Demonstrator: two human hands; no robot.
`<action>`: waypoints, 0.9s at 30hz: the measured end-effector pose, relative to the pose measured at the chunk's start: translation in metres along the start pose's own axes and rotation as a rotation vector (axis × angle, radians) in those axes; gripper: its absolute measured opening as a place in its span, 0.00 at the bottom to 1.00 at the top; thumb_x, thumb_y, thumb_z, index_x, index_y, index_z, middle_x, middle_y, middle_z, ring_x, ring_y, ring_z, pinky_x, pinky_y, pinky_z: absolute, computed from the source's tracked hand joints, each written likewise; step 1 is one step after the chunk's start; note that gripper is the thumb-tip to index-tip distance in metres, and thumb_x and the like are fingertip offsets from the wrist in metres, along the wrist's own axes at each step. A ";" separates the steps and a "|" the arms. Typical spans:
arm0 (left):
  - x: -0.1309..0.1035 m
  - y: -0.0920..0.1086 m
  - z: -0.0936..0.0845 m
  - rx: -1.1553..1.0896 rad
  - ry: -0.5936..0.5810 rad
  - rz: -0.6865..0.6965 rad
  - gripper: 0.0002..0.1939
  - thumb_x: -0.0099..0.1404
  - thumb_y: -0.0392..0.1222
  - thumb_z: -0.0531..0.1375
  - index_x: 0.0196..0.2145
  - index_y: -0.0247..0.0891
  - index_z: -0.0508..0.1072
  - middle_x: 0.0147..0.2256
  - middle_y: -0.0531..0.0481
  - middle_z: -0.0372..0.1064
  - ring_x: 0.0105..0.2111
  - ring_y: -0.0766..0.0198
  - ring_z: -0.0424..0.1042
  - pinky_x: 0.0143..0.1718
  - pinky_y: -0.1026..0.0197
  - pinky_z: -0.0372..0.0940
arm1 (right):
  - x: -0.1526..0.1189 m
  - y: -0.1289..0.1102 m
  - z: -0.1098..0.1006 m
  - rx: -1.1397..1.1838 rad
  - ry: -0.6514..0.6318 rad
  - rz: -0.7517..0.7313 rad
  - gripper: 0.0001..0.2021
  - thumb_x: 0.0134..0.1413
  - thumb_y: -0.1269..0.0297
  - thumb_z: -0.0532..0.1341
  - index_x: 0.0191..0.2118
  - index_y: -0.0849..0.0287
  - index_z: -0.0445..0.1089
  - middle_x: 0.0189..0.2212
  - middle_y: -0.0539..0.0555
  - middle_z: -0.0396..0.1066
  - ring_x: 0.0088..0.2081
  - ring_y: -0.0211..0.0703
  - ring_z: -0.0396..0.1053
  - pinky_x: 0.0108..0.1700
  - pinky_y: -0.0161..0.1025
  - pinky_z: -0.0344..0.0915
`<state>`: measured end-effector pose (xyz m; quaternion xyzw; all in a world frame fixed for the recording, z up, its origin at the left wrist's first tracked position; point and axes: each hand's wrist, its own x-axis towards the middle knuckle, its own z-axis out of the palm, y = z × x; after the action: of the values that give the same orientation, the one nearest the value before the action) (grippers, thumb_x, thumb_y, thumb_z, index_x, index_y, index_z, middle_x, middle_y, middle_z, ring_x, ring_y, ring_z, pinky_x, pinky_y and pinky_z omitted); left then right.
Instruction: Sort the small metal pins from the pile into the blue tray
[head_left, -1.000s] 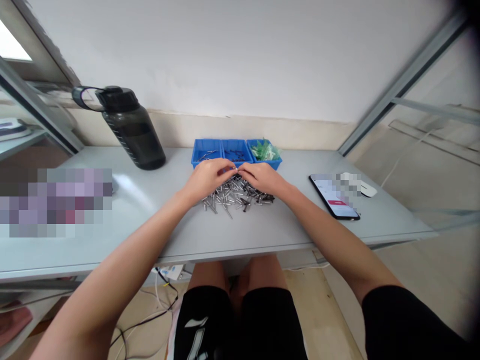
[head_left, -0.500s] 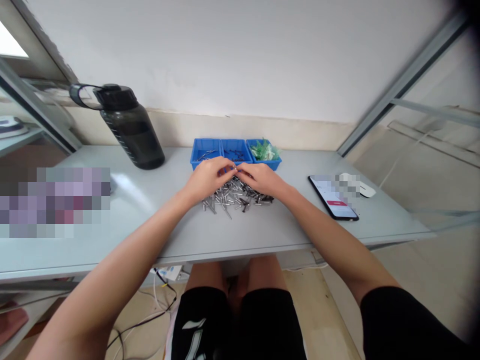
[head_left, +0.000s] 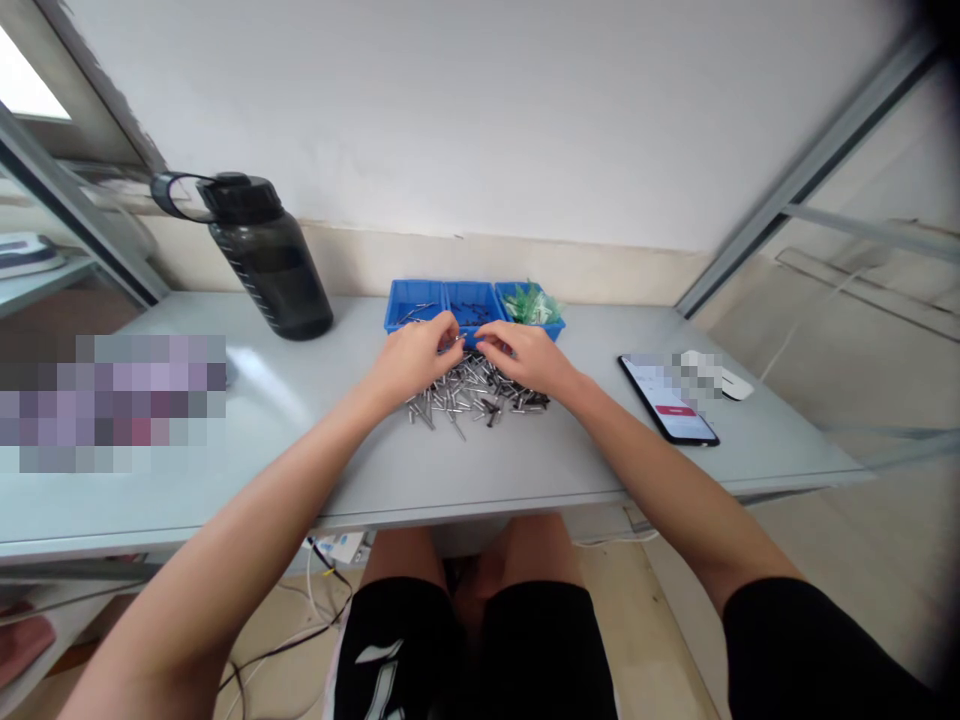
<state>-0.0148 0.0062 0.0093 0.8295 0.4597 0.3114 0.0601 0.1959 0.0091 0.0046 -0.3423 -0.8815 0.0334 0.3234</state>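
My left hand [head_left: 421, 352] hovers over a pile of small metal fasteners [head_left: 474, 385], silver rivet-like pins mixed with dark screws. Between its thumb and fingers is a small silver pin [head_left: 460, 338]. Across a narrow gap, my right hand [head_left: 531, 358] is over the right side of the pile, its fingers curled and the tips close together; whatever they pinch is too small to make out. Behind the hands stand three joined blue bins: the left bin [head_left: 409, 292] has some thin pins, the middle bin [head_left: 471, 292] dark screws, the right bin [head_left: 555, 330] green and white plastic pieces.
A dark water bottle [head_left: 274, 265] stands at the back left of the grey table [head_left: 480, 480]. To the right lie a phone [head_left: 667, 400] and a white mouse [head_left: 735, 383]. A blurred-out purple item [head_left: 142, 395] lies far left. The wall is close behind the bins.
My hands met at the fingertips before and are now slightly apart, the silver pin staying with the left hand. The view has shifted a little.
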 end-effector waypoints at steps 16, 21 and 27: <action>-0.001 0.001 -0.002 0.101 -0.132 0.107 0.11 0.70 0.45 0.55 0.42 0.39 0.74 0.37 0.50 0.75 0.35 0.61 0.72 0.33 0.62 0.61 | 0.001 0.002 0.004 -0.088 -0.169 0.036 0.14 0.68 0.60 0.50 0.45 0.58 0.71 0.39 0.53 0.76 0.39 0.41 0.71 0.41 0.36 0.60; 0.000 -0.001 -0.002 0.116 -0.144 0.132 0.10 0.70 0.43 0.56 0.43 0.39 0.74 0.37 0.49 0.75 0.37 0.60 0.72 0.35 0.61 0.62 | 0.002 0.003 0.001 -0.116 -0.155 0.072 0.15 0.68 0.61 0.49 0.46 0.58 0.71 0.42 0.55 0.76 0.42 0.43 0.73 0.43 0.38 0.61; 0.000 -0.002 -0.002 0.170 -0.111 0.092 0.11 0.71 0.43 0.54 0.41 0.39 0.75 0.37 0.47 0.75 0.39 0.58 0.72 0.38 0.59 0.63 | 0.003 0.006 -0.002 -0.152 -0.128 0.130 0.15 0.68 0.60 0.49 0.46 0.58 0.71 0.42 0.55 0.77 0.42 0.45 0.73 0.43 0.39 0.62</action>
<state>-0.0177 0.0072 0.0103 0.8679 0.4417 0.2275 0.0005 0.1991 0.0149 0.0061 -0.4195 -0.8762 0.0093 0.2370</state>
